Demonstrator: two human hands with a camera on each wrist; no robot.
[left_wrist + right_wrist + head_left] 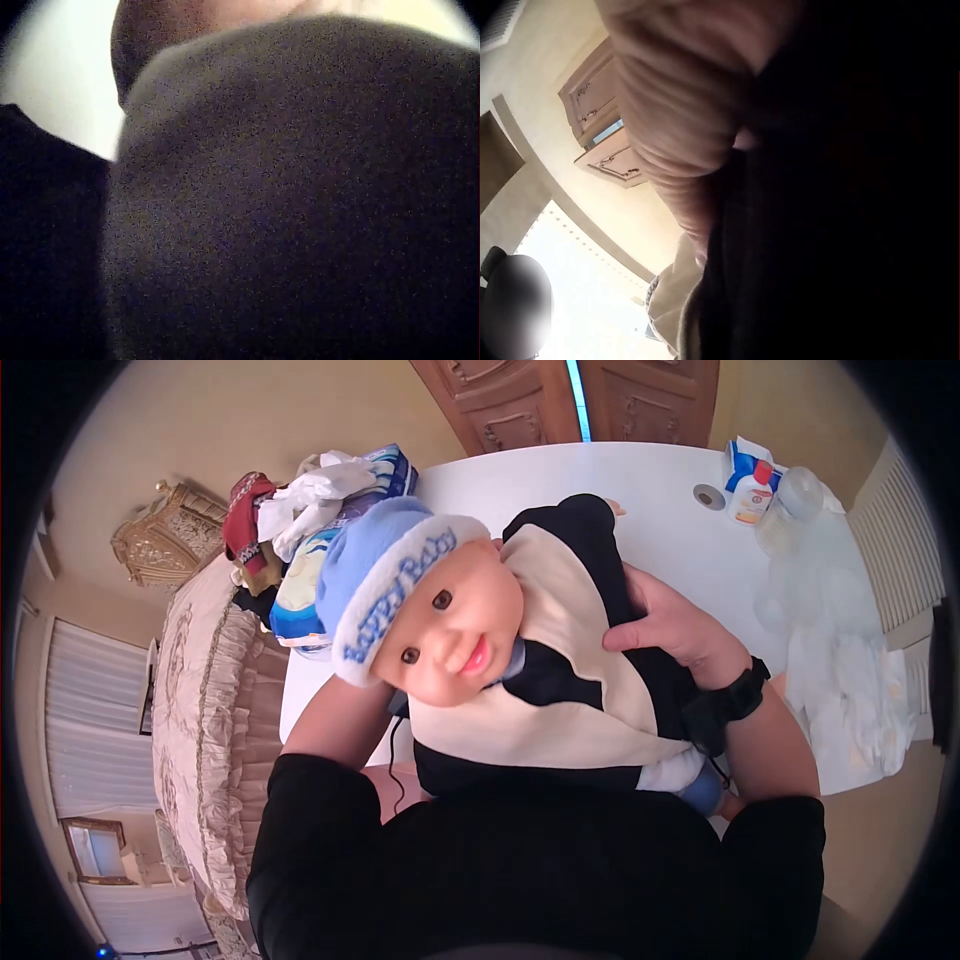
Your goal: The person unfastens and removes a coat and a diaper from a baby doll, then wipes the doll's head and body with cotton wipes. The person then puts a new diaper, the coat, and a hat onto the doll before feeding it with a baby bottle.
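A baby doll (450,625) lies tilted across the person's front, face up, above the white table. It wears a blue knit hat (385,545) with a lettered white brim, and a black and cream wrap (560,585). The right hand (675,622) grips the doll's side, thumb over the cream cloth and fingers round behind. In the right wrist view, that hand's creased skin shows against dark cloth. The left forearm (340,722) runs under the doll's head, where the left hand is hidden. Dark cloth (300,195) fills most of the left wrist view.
On the white table (480,480), packs (300,595) and heaped clothes (315,500) stand at the left. A white bottle with a red cap (752,495), a tape roll (709,497) and clear plastic (850,660) are at the right. A ruffled bed (215,710) stands left.
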